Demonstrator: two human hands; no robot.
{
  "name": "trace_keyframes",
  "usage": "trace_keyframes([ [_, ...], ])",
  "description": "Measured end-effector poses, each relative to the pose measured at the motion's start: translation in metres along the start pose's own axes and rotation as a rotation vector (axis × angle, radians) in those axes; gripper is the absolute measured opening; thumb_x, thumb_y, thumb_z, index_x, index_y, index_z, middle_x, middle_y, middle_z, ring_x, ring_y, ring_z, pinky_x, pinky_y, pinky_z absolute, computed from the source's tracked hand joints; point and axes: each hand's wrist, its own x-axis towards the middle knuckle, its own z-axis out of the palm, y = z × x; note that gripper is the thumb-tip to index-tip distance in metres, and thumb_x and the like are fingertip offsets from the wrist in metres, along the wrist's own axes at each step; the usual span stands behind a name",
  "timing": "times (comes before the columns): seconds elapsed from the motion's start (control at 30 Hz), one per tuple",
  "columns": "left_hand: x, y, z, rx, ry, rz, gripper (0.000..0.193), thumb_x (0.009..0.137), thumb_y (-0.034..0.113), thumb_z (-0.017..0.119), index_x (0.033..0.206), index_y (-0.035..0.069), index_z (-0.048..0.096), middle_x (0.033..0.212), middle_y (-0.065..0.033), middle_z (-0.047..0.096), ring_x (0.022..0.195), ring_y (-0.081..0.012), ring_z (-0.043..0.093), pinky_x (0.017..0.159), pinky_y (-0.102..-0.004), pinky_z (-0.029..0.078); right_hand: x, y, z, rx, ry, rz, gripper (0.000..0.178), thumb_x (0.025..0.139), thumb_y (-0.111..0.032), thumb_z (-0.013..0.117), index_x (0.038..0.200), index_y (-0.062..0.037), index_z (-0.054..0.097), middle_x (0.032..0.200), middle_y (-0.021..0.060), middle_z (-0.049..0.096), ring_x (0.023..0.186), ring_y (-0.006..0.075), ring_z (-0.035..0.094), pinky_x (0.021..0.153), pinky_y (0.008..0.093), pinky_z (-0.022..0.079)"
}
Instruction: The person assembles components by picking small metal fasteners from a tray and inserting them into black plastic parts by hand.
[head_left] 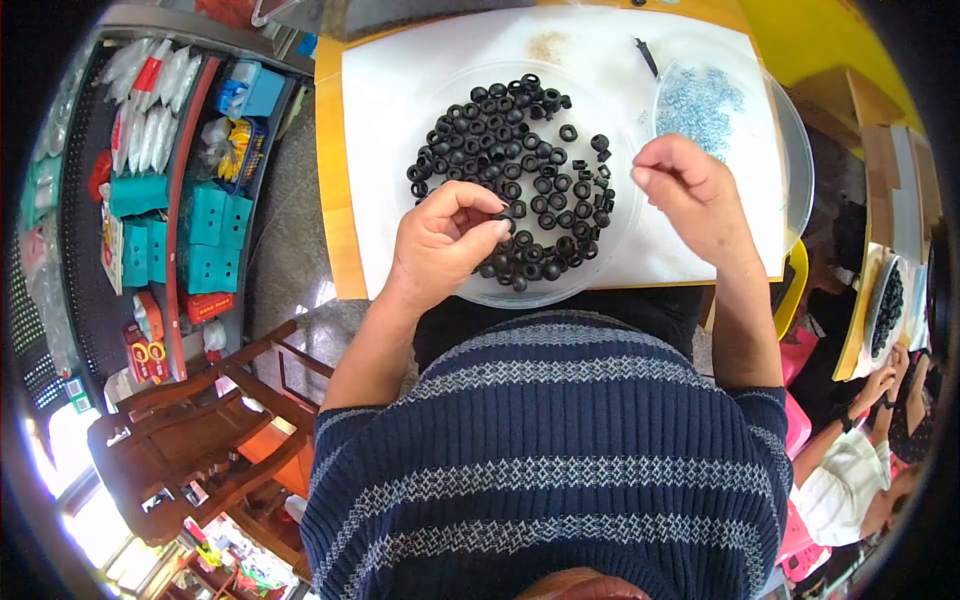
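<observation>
My left hand pinches a small round black part between thumb and forefinger, over the near-left side of a round clear tray. The tray holds many black ring-like parts, loosely heaped, with smaller black pieces along the right. Just beyond the tray's right side, my right hand is raised with thumb and forefinger pressed together. Whatever lies between those fingertips is too small to tell. Beyond it, tiny clear bluish pieces are spread in a second clear round container.
A thin black tool lies at the far right of the white tabletop. Shelves with bagged goods and teal boxes stand at left, above a wooden chair. At right, another person works at a table.
</observation>
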Motion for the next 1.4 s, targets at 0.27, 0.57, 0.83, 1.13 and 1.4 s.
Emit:
trace_keyframes([
  [0.27,0.0,-0.005,-0.003,-0.095,-0.003,-0.061,0.016,0.077,-0.005,0.054,0.091,-0.001,0.052,0.09,-0.0072,0.053,0.077,-0.0134,0.057,0.07,-0.0263,0.05,0.021,-0.006,0.035,-0.936,-0.159,-0.397,0.011,0.063,-0.005,0.056,0.073,-0.0046,0.055,0.071,0.0074,0.055,0.069,0.0244,0.057,0.059,0.0344,0.046],
  [0.57,0.002,-0.001,-0.002,-0.125,-0.041,-0.041,0.017,0.076,-0.005,0.051,0.092,0.0,0.052,0.09,-0.004,0.052,0.081,-0.0076,0.053,0.07,-0.0206,0.046,0.04,-0.004,0.05,-1.024,-0.273,-0.31,0.013,0.064,-0.004,0.055,0.076,-0.001,0.055,0.076,0.0115,0.055,0.075,0.0261,0.056,0.066,0.0348,0.047],
  [0.83,0.005,0.0,0.009,-0.265,-0.074,-0.084,0.019,0.077,-0.004,0.05,0.095,0.0,0.051,0.087,-0.0037,0.054,0.079,-0.0095,0.054,0.072,-0.0224,0.047,0.024,-0.02,0.036,-0.338,-0.21,-0.088,0.014,0.07,-0.002,0.058,0.084,0.0008,0.055,0.067,0.0071,0.054,0.063,0.0148,0.055,0.057,0.0251,0.046],
  [1.13,0.017,0.005,0.035,-0.314,-0.101,-0.14,0.02,0.076,-0.001,0.054,0.096,0.0,0.05,0.087,-0.0066,0.055,0.076,-0.0126,0.056,0.068,-0.0249,0.049,-0.005,-0.004,0.038,0.404,-0.185,0.213,0.013,0.074,-0.008,0.061,0.085,-0.002,0.058,0.069,0.0009,0.058,0.06,0.0052,0.053,0.054,0.0181,0.044],
  [1.4,0.021,0.006,0.041,-0.308,-0.081,-0.176,0.019,0.076,-0.001,0.056,0.094,0.001,0.05,0.086,-0.01,0.057,0.072,-0.0155,0.058,0.064,-0.0262,0.051,-0.007,-0.001,0.028,0.534,-0.223,0.279,0.015,0.079,-0.008,0.053,0.09,0.0017,0.056,0.073,0.0051,0.059,0.064,0.0095,0.056,0.057,0.0208,0.047],
])
